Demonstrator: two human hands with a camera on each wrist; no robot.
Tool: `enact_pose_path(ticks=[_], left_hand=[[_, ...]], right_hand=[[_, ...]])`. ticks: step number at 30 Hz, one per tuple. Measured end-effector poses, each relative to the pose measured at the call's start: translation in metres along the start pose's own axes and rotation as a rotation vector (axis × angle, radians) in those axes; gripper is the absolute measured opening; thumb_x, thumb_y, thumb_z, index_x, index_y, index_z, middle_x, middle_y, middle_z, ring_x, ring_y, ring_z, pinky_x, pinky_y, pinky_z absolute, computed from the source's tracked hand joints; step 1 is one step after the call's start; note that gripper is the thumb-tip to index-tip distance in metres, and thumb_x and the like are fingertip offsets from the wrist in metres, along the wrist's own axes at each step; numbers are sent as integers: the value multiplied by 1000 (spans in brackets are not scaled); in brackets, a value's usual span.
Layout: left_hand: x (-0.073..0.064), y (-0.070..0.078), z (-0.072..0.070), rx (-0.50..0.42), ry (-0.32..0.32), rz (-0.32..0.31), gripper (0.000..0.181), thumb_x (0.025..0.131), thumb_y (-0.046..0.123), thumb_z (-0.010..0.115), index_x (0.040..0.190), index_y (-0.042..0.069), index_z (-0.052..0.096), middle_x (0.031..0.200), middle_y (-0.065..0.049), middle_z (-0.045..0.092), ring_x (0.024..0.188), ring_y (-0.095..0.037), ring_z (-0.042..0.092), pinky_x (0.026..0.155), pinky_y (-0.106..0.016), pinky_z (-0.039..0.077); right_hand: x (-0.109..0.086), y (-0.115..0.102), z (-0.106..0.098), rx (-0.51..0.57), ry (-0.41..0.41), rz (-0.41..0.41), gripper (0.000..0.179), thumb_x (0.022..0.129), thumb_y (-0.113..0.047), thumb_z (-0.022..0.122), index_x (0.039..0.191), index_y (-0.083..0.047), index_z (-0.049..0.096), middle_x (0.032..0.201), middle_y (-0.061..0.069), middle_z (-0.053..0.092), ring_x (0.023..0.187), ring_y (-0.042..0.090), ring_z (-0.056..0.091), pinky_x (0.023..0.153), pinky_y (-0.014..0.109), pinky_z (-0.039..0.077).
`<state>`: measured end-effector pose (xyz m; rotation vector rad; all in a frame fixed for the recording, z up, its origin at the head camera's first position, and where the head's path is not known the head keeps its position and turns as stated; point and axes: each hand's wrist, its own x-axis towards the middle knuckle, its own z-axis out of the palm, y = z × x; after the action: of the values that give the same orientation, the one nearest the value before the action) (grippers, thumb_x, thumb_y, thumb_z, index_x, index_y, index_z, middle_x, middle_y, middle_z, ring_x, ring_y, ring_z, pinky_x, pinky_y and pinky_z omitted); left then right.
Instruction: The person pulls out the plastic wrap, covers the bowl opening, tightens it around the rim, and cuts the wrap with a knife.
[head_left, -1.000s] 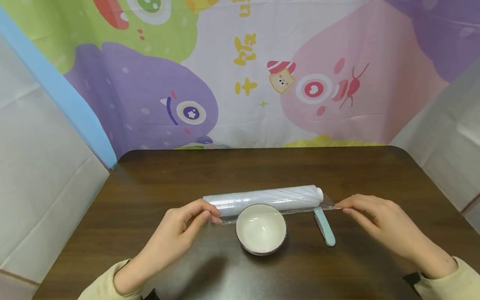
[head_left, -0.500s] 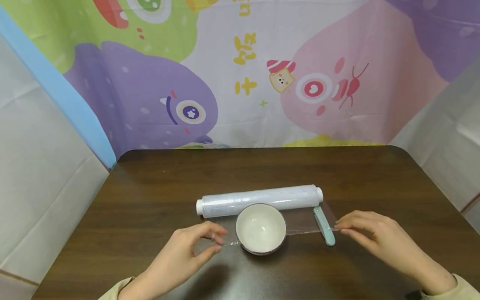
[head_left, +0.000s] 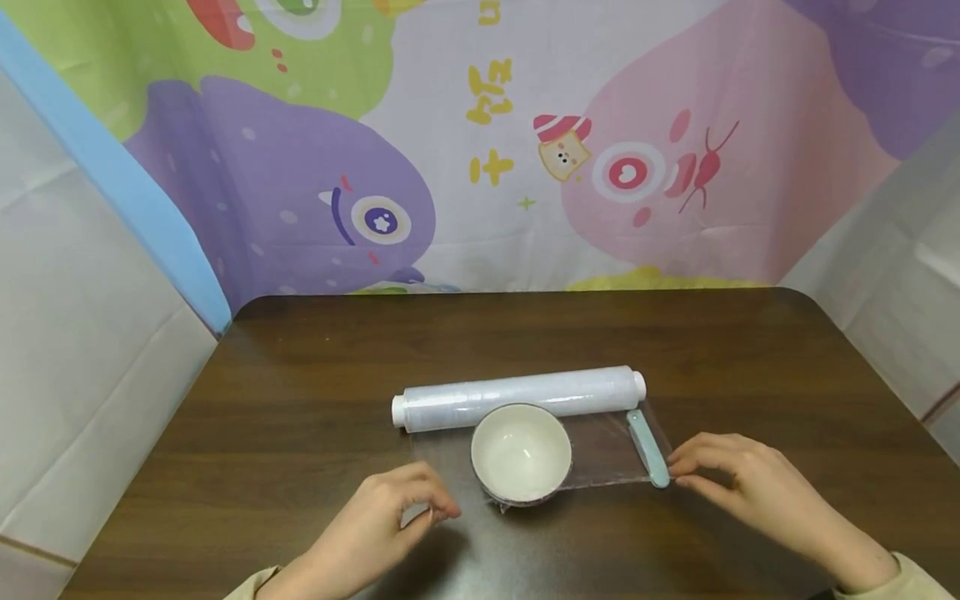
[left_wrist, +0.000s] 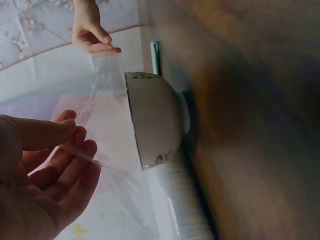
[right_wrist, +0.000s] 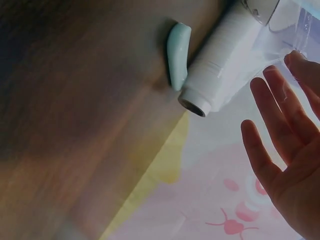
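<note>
A roll of cling film [head_left: 517,400] lies across the table, a clear sheet [head_left: 600,458] drawn from it toward the person and over a white bowl [head_left: 521,458]. In the left wrist view the film passes above the rim of the upright bowl [left_wrist: 156,117]. My left hand [head_left: 386,521] pinches the film's near edge, left of the bowl, between thumb and fingers. On the other side, my right hand [head_left: 753,492] pinches the film's right corner, beside a light blue folded knife [head_left: 648,450]. Transparency makes the film's exact outline hard to see.
The dark wooden table [head_left: 300,358] extends behind the roll and to both sides. A cartoon-printed curtain [head_left: 480,233] hangs at its back edge, and pale sheets hang at left and right.
Both hands have drawn the film's edge from beside the roll toward the person, past the bowl's middle. More film now lies unrolled. The bowl and knife have stayed in place.
</note>
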<state>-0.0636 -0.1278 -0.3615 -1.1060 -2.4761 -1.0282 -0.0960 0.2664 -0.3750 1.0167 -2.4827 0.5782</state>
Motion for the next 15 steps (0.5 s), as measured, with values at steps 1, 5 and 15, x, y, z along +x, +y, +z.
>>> enact_pose_path(ticks=[1, 5, 15], left_hand=[[-1, -1, 1, 8, -3, 12, 26, 73, -7, 63, 80, 18, 67, 81, 13, 60, 76, 1, 56, 69, -11, 44], [-5, -3, 4, 45, -11, 39, 28, 69, -7, 64, 79, 19, 66, 83, 13, 57, 80, -3, 56, 73, -13, 43], [-11, -7, 14, 93, -33, 9, 29, 64, -5, 68, 75, 21, 69, 83, 14, 50, 82, -2, 48, 72, -13, 40]], right_hand=[[0, 0, 1, -4, -4, 3, 37, 58, -9, 80, 82, -34, 66, 89, -19, 62, 80, 2, 60, 71, 11, 42], [-2, -1, 4, -15, -13, 12, 36, 59, -11, 80, 79, -36, 64, 90, -20, 62, 81, 2, 59, 71, 12, 42], [-8, 0, 12, -30, -44, 44, 36, 59, -15, 81, 76, -37, 60, 90, -21, 61, 78, 1, 60, 66, 17, 44]])
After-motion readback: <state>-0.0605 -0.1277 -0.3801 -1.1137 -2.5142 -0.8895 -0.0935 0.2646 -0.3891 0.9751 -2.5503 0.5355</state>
